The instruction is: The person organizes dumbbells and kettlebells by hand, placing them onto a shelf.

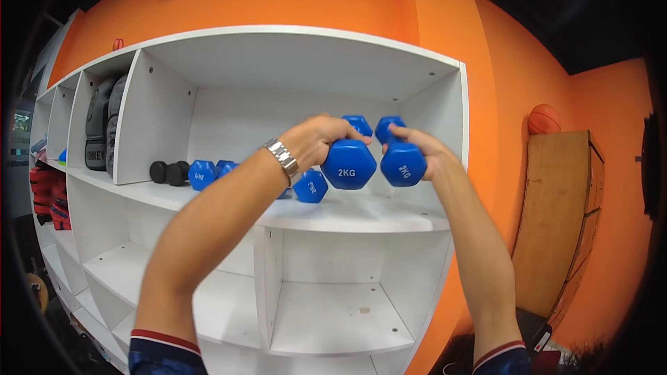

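Gripping a blue dumbbell (349,167) marked 2KG, the left hand (321,136) is holding it up over the right-hand part of the white shelf (379,217), its fingers wrapping around between the two hexagonal heads. The right hand (425,149) is gripping a matching dumbbell (404,165) just beside it, nearer the shelf's right edge, its fingers curling around the middle in the same way. Both weights are pointing their near heads toward the wearer, the left one showing its marking upright and the right one showing it tilted. A narrow gap is separating these near heads. Around the left wrist, a metal watch (282,160) is sitting. Other blue dumbbells (202,176) are lying on the shelf farther left; the left forearm (222,212) is partly hiding them, so their number is not showing clearly. Beyond them, toward the divider (156,114) at the shelf's left edge, black dumbbells (178,173) are resting. Past that divider, dark padded gear (99,121) is standing. To the right, apart from the shelf, a basketball (544,119) is resting on a wooden cabinet (552,198).
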The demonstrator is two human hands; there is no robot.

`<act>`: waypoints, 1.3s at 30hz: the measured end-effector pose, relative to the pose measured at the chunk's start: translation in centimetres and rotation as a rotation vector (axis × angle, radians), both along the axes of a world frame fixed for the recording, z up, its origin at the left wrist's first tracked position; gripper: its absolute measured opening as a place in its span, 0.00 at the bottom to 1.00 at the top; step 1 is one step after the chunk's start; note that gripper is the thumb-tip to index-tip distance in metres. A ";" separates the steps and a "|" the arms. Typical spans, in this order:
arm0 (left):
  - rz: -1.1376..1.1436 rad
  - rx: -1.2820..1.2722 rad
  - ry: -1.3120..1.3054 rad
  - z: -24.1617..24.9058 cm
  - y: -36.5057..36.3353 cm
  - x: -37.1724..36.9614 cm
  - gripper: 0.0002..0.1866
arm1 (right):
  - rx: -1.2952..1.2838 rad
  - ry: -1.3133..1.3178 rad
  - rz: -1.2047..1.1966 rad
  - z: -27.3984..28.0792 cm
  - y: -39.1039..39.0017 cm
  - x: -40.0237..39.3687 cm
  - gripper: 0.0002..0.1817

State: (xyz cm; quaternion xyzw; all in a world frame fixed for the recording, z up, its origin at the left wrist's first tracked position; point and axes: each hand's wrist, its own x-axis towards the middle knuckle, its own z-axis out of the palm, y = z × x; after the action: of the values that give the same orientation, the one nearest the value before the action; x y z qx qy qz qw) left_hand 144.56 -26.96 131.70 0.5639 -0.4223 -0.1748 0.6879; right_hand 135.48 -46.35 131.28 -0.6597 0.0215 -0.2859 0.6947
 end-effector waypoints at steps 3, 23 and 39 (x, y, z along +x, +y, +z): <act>0.114 0.033 -0.037 1.3 -2.4 1.6 0.19 | -0.133 0.106 -0.175 0.5 -0.3 2.5 0.22; 0.421 0.423 -0.298 -2.2 -14.2 11.8 0.11 | -0.438 0.473 -0.273 -1.9 -5.2 9.7 0.20; 0.404 0.726 -1.360 -2.6 -11.3 13.3 0.17 | -0.986 0.658 -0.414 -1.1 -1.7 10.0 0.23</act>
State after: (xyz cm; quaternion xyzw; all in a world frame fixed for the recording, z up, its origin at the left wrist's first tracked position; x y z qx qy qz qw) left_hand 157.86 -38.23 129.06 0.8014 -0.5558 0.2092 0.0710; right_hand 145.46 -48.01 130.21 -0.9382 0.2271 -0.1729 0.1959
